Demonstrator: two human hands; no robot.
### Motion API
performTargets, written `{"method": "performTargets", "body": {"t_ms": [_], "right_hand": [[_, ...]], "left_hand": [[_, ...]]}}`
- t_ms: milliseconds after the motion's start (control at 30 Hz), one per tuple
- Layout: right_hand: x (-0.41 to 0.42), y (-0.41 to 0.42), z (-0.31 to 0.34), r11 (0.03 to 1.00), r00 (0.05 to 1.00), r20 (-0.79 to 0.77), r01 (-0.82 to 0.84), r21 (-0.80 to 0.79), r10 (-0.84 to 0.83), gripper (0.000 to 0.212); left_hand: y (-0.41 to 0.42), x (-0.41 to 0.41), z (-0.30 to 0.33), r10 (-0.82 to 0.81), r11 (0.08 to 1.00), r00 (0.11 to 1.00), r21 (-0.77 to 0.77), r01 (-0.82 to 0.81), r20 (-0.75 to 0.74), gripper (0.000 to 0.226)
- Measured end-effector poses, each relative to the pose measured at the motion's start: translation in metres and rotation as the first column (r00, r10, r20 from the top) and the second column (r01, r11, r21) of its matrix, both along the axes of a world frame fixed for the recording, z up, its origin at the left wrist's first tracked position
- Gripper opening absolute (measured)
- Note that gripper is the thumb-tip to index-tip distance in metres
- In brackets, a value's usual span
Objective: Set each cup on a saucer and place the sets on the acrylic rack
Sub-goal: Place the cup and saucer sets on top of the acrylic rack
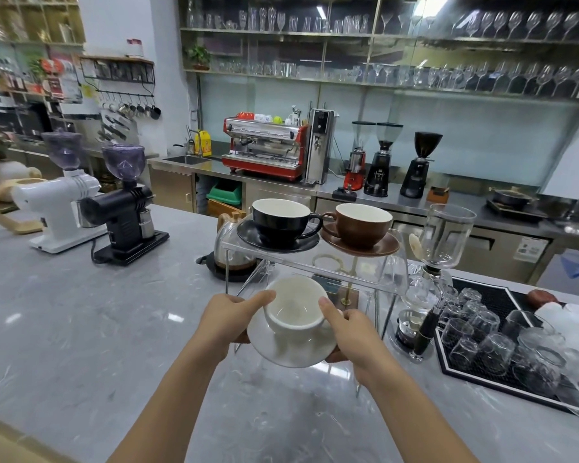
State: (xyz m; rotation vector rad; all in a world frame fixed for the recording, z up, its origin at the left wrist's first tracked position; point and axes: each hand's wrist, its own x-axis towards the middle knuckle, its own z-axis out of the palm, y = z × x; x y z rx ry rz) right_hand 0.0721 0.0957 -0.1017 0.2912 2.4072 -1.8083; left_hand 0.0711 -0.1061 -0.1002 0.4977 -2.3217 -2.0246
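gripping white saucer (291,349) both hands, fingers hidden beneath; white cup (295,309) aboard.

White cup (295,307) on white saucer (291,345), tilted.

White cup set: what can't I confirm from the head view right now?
- White cup handle: not visible, possibly behind the right hand.
- White saucer underside, and whether it rests on the acrylic rack: hidden by both hands; left hand.
- Rack's near edge: too transparent to trace.
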Motion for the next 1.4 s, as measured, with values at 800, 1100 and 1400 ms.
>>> {"method": "performTargets", "body": {"t_ms": [800, 1100, 1400], "right_hand": [[-0.063, 0.000, -0.004, 0.967, 0.984, -0.036, 0.165, -0.193, -0.175, 0.039], [-0.090, -0.005, -0.020, 0.943, 0.966, -0.098, 0.209, -0.258, -0.241, 0.018], [-0.122, -0.001, -0.052, 0.913, 0.945, -0.007, 0.313, -0.260, -0.326, 0.073]], "left_hand": [[0.020, -0.076, -0.002, -0.035, 0.999, 0.999, 0.018, 0.035, 0.016, 0.058], [0.024, -0.104, -0.013, -0.047, 0.998, 0.999, 0.031, 0.046, 0.023, 0.048], [0.031, -0.128, -0.014, -0.113, 0.994, 0.994, -0.010, 0.113, -0.004, 0.040]]}}
